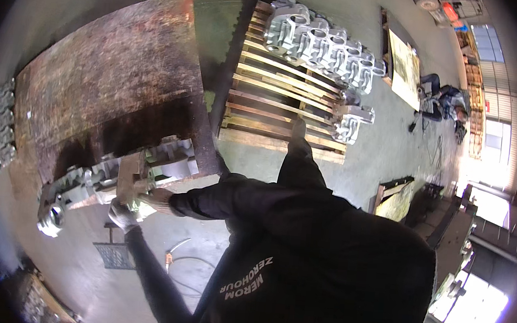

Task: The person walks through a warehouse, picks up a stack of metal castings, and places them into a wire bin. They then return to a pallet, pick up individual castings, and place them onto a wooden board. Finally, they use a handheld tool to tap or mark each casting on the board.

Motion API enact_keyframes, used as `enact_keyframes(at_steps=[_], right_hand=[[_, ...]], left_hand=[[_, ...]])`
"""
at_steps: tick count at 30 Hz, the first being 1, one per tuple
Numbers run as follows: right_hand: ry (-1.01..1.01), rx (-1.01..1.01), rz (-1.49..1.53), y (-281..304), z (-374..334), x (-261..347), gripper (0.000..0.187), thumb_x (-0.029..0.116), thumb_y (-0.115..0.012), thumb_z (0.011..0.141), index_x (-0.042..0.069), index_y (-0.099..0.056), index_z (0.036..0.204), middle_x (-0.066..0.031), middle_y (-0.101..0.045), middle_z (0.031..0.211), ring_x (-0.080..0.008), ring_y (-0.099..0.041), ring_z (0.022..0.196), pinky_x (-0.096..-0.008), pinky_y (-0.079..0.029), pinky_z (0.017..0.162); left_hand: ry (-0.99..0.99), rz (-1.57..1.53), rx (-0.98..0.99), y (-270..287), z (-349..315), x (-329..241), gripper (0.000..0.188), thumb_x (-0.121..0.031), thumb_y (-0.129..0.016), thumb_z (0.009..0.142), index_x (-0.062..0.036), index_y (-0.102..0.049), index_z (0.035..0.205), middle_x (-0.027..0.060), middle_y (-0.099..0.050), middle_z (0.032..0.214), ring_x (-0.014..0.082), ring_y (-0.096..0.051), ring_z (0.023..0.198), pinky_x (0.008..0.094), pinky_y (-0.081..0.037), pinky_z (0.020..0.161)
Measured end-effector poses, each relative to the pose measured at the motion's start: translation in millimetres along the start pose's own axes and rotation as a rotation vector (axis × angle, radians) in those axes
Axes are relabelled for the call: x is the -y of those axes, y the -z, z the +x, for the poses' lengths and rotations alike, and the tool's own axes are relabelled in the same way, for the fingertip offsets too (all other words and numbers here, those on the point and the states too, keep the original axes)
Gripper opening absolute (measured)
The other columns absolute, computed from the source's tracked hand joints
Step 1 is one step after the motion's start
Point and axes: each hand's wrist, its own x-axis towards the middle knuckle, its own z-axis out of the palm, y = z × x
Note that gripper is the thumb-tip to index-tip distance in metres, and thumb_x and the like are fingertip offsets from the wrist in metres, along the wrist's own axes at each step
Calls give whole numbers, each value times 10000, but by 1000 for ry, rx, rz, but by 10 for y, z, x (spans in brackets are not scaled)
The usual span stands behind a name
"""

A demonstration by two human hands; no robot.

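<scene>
My left hand (122, 213), in a light glove, is closed at the near edge of a worn brown worktable (119, 63). Beside it my right hand (158, 200), also gloved, reaches in with its fingers closed. Both hands meet at a bright, shiny part whose kind I cannot make out. A brown, bar-like block (127, 176) stands right by them. Silvery metal castings (175, 161) line this edge of the table on both sides of the hands. One casting with a round opening (53, 217) sits at the table's left corner.
Beyond the table, a wooden pallet (282, 140) carries rows of grey castings (318, 40). More castings (3, 127) stand at the far left. A hose with an orange fitting (169, 259) lies on the floor. Another person (442, 102) is low down near a board-topped pallet (403, 69).
</scene>
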Motion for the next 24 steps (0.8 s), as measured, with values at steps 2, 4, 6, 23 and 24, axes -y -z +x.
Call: enact_keyframes(at_steps=[2,4,6,23,24], right_hand=[[107,202,231,179,85,-244,433,412,-479,945,11,-617,1030,-153,-638,924,-262,-604,892,-388,-485,764],[130,109,-34,642,178,-797,497,479,-438,947,69,-623,1157,-192,-668,1027,-317,-640,953,-397,-502,828],[246,-40,-186,1215,301,-1399,399,382,-466,938,111,-615,1189,-173,-643,1095,-312,-614,1007,-401,-484,883],[-486,-832,-6,5800,-2174,-5940,418,410,-506,851,59,-673,1004,-212,-676,964,-384,-640,946,-457,-496,845],[-485,-788,-43,6079,-2210,-6255,413,407,-506,850,58,-673,996,-214,-674,967,-381,-640,948,-459,-497,845]], left_hand=[[-204,158,-33,-7,-22,8,341,-353,-752,744,-61,-577,763,108,-579,682,327,-565,557,405,-463,513],[-75,159,-35,-31,4,-25,383,-346,-795,685,-72,-534,740,122,-599,705,360,-587,604,445,-468,535],[-120,-1,-28,-48,52,-42,330,-304,-783,682,-76,-560,769,116,-596,694,364,-585,609,450,-475,555],[86,542,20,-593,-1039,-2868,516,-359,-615,909,-60,-422,1282,210,-569,1169,380,-589,1025,471,-493,864],[69,399,74,-934,-1460,-3317,483,-281,-617,916,-47,-410,1285,203,-551,1199,364,-570,1046,443,-480,895]])
